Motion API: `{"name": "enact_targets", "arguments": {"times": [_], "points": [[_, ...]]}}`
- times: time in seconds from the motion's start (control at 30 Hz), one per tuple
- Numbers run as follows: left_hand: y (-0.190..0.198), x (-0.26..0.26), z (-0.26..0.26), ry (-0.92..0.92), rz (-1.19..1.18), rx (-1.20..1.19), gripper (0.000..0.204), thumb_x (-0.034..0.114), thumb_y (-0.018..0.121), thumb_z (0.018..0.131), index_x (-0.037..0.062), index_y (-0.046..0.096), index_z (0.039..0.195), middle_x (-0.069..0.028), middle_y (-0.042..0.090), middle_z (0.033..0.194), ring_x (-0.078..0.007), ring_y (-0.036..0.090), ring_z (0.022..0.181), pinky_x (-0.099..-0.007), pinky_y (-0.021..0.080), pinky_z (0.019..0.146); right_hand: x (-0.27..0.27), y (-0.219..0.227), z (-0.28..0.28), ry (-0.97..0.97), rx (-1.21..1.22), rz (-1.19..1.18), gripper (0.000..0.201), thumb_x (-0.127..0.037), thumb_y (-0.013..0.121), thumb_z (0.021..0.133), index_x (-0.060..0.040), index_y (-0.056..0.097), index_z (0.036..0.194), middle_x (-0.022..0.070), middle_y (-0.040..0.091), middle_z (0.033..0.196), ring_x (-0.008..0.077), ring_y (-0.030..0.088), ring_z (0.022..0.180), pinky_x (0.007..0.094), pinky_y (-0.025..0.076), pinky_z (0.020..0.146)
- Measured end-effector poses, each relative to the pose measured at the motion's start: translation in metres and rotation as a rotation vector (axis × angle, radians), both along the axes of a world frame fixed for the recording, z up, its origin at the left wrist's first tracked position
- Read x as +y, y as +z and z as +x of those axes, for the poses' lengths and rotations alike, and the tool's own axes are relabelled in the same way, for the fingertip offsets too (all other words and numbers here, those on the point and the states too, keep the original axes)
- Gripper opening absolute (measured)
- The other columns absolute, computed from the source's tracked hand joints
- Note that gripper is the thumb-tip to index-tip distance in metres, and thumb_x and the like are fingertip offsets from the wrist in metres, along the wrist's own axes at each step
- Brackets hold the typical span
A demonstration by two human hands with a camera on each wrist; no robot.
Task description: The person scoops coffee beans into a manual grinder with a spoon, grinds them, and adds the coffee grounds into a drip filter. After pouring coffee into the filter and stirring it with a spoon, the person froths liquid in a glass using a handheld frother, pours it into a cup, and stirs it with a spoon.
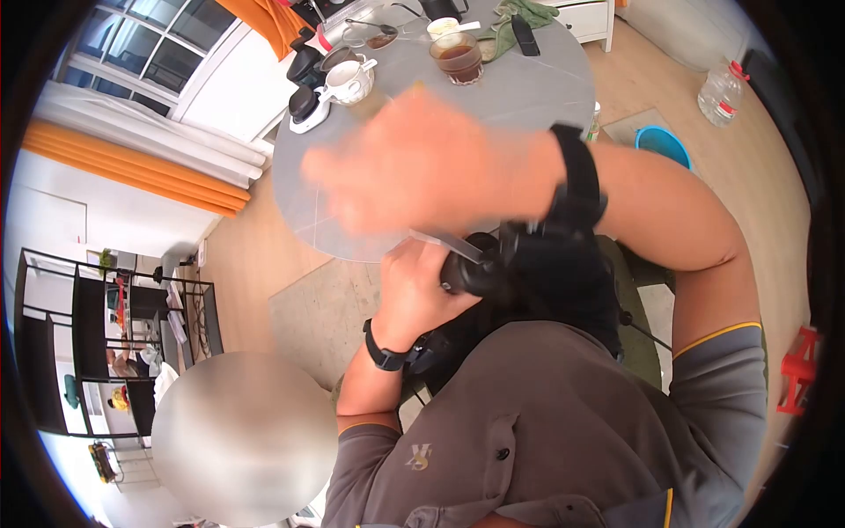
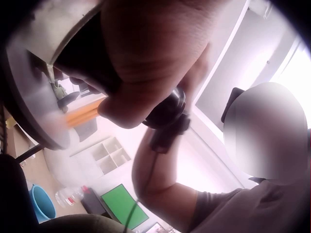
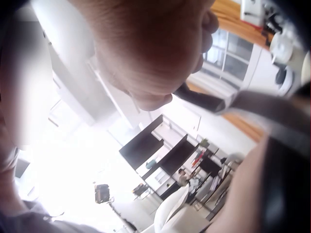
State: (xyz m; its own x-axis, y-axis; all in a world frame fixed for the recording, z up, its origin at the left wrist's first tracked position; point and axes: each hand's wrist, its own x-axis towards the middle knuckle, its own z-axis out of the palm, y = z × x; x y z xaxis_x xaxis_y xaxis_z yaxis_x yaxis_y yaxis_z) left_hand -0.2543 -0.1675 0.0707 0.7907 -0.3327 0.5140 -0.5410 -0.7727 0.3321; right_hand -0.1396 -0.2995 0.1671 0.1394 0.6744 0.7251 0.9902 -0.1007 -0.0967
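Note:
In front of the person's belly, the left hand (image 1: 409, 292) grips a black hand coffee grinder (image 1: 477, 275) held at a slant. A flat metal crank (image 1: 447, 244) reaches out from the grinder's top. Above it, the right hand (image 1: 414, 167) is blurred by motion and curled into a fist. In the right wrist view, the fingers (image 3: 192, 63) of that fist hold the outer end of the crank (image 3: 267, 109); its knob is hidden inside them. The grinder's dark body (image 2: 85, 53) lies inside the left hand (image 2: 150, 58) in the left wrist view.
A round grey table (image 1: 546, 101) stands just ahead, bearing a glass of brown liquid (image 1: 458, 63), a white cup (image 1: 350, 85), a black-and-white device (image 1: 305, 107) and a green cloth (image 1: 515, 19). On the floor to the right are a blue bucket (image 1: 662, 143) and a plastic bottle (image 1: 722, 95).

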Motion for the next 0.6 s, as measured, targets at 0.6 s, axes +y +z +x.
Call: {"name": "enact_targets", "arguments": {"times": [0.6], "points": [[-0.011, 0.006, 0.032, 0.224, -0.030, 0.173, 0.058, 0.007, 0.082, 0.070, 0.0050, 0.064, 0.125, -0.0126, 0.071, 0.084, -0.0214, 0.069, 0.071, -0.0324, 0.055, 0.065, -0.033, -0.055, -0.079, 0.163, 0.007, -0.013, 0.021, -0.024, 0.070, 0.071, -0.0114, 0.053, 0.069, 0.0044, 0.054, 0.062, 0.0215, 0.057, 0.048, 0.0366, 0.042, 0.042]]}}
